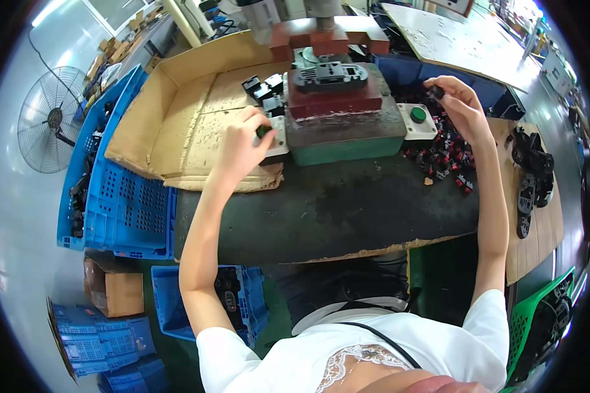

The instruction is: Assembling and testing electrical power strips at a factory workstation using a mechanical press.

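Left hand (238, 145) curled at the button (263, 131); couldn't tell if pressing. Right hand (464, 108): fingers pinched a dark part (436, 93). Housing (332, 76) sat on the block (334, 103) under the press (328, 40); if askew, it could've cracked. Carton (224, 181) edge crowded your left; desk (334, 213) front gave you room.

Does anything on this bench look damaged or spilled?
Yes. The cardboard box's front edge looks torn and ragged. Below the right hand, small red-and-black parts lie scattered loose on the black tabletop, looking untidy, possibly spilled.
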### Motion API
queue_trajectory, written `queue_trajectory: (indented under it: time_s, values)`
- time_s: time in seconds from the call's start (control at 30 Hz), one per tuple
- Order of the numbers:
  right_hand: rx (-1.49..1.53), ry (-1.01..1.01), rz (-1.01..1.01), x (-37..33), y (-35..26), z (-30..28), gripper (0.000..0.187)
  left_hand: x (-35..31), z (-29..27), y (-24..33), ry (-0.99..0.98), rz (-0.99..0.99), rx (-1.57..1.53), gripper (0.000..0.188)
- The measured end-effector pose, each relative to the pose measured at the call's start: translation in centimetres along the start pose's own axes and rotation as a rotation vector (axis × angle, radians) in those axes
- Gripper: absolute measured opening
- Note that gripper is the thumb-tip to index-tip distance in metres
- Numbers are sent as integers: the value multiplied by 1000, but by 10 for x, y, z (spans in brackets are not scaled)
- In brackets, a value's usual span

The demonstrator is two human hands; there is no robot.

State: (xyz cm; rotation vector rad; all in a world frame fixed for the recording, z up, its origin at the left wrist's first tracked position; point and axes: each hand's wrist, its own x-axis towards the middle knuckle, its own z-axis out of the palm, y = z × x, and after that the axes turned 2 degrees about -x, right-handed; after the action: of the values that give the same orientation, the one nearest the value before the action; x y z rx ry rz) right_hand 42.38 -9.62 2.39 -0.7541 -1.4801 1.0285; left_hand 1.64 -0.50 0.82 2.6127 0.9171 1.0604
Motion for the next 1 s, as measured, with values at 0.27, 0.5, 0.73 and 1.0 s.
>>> queue_trajectory:
  time_s: [0.27,0.5,0.73,1.0]
  values:
    - [-535,-104,-60,83,5,60,26,-4,6,-2,56,28,69,12]
    - [-883,-106,-33,106,8,74,24,-8,4,1,37,-19,77,11]
    - [-875,-150,-253,112,17,68,20,-8,3,2,36,-21,62,12]
    - [-832,-166,-218,114,17,72,15,-7,2,5,40,-30,42,13]
